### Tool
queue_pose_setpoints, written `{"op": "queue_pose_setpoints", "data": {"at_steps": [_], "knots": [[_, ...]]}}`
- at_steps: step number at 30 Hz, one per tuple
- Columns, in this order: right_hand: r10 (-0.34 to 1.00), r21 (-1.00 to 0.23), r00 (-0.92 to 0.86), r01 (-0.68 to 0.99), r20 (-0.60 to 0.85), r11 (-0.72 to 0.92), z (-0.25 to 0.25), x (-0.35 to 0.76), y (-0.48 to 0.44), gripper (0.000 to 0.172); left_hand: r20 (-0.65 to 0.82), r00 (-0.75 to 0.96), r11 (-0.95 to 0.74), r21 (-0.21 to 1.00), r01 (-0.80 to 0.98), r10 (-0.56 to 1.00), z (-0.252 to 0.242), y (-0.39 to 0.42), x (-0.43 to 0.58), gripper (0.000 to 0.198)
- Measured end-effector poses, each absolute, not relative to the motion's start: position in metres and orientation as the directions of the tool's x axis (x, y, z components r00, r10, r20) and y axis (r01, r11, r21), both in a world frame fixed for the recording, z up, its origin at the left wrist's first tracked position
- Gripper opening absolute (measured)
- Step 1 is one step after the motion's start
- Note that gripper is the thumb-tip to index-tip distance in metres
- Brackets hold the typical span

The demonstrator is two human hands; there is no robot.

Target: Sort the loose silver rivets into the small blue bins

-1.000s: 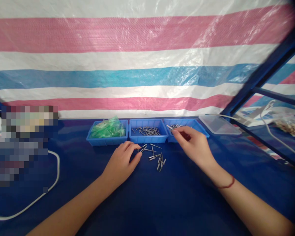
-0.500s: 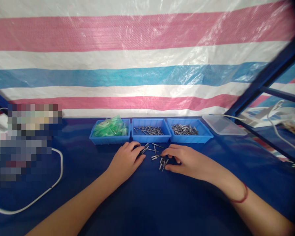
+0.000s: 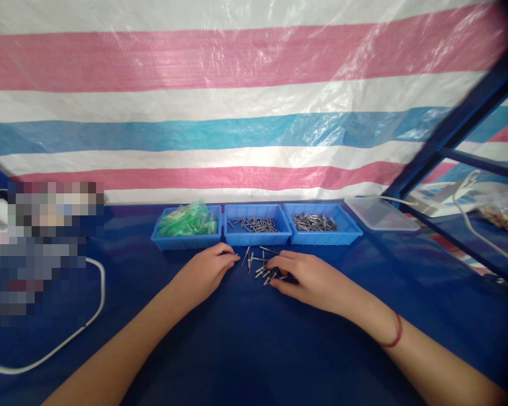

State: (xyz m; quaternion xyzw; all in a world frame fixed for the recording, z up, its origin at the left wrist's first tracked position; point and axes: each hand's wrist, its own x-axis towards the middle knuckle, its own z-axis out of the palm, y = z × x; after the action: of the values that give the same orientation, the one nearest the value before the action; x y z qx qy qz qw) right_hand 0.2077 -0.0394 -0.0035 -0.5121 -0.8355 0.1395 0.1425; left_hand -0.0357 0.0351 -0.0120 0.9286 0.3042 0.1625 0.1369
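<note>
Several pop rivets point(image 3: 260, 270) lie loose on the dark blue table in front of three blue bins. My left hand point(image 3: 214, 265) is at the left of this pile, thumb and fingertips pressed together. Whatever is in that pinch is too small to make out. From the right, my right hand point(image 3: 298, 273) reaches over the pile with fingers bent and the thumb apart from them. Its fingertips touch or nearly touch rivets, some hidden under them. More rivets fill part of the middle bin point(image 3: 257, 239) and the right bin point(image 3: 325, 238).
Green plastic packets point(image 3: 190, 219) heap up in the left bin point(image 3: 186, 242). A clear plastic lid point(image 3: 381, 214) lies right of the bins. A white cable point(image 3: 101, 287) curves along the left side. Behind hangs a striped tarp point(image 3: 220, 132); a blue frame post point(image 3: 457, 129) slants at right.
My left hand has drawn back leftward from the rivets, its fingers now closed together. My right hand has shifted slightly left, and the rivets under it are bunched differently.
</note>
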Motion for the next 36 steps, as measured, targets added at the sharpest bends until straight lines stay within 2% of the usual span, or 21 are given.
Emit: {"op": "queue_pose_setpoints", "data": {"at_steps": [6,11,13,17,20,23,30,36], "knots": [[0.897,-0.385,-0.431,0.814,0.104,0.436,-0.003,0.204,-0.04,0.022,0.225,0.738,-0.764,0.32,0.561,0.636,-0.01,0.031,-0.035,0.027],[0.894,-0.373,-0.432,0.815,0.117,0.443,-0.003,0.202,-0.04,0.019,0.249,0.727,-0.764,0.297,0.572,0.641,-0.011,0.026,-0.032,0.034],[0.896,-0.382,-0.415,0.811,0.158,0.443,-0.002,0.2,-0.041,0.02,0.265,0.717,-0.756,0.359,0.546,0.644,-0.009,0.024,-0.03,0.032],[0.883,-0.481,-0.378,0.741,0.278,0.468,-0.002,0.192,-0.043,0.025,0.282,0.641,-0.657,0.588,0.472,0.714,-0.004,0.015,-0.022,0.022],[0.863,-0.591,-0.367,0.63,0.347,0.505,-0.004,0.187,-0.045,0.019,0.228,0.592,-0.526,0.752,0.398,0.773,-0.002,0.005,-0.014,0.016],[0.87,-0.676,-0.323,0.548,0.372,0.493,-0.005,0.185,-0.045,0.015,0.159,0.545,-0.388,0.859,0.334,0.823,-0.003,-0.003,-0.009,0.016],[0.908,-0.77,-0.262,0.483,0.327,0.416,-0.005,0.183,-0.045,0.012,0.113,0.482,-0.231,0.954,0.193,0.869,-0.009,-0.005,-0.004,0.012],[0.92,-0.78,-0.158,0.489,0.36,0.389,-0.007,0.182,-0.045,0.01,0.104,0.499,-0.266,0.927,0.264,0.86,-0.012,-0.008,-0.004,0.011]]}}
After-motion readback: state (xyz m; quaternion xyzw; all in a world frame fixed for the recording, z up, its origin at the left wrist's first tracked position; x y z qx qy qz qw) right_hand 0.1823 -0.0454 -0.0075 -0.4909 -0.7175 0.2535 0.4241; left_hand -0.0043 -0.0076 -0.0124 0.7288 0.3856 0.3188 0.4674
